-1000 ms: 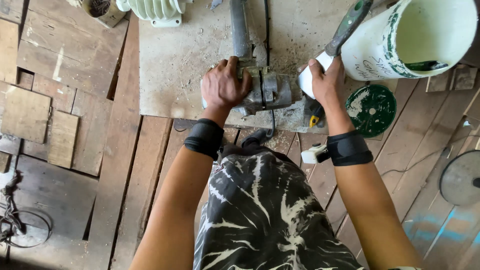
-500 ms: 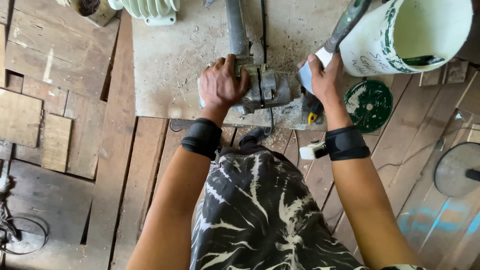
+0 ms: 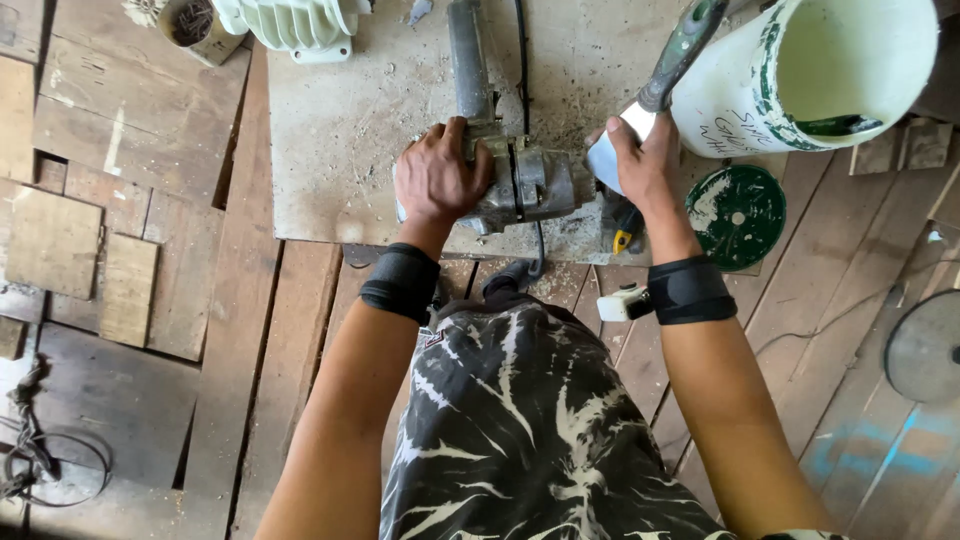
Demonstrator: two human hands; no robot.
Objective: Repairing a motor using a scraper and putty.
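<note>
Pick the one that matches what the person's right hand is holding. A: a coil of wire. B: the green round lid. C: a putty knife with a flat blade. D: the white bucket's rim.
C: the right hand grips a putty knife by its flat blade, with the handle pointing up past the white bucket, while the green lid lies untouched on the wooden floor beside it.

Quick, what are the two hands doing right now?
Left hand: closed over the grey metal power tool.
Right hand: closed on the blade of a putty knife, beside the white bucket.
</note>
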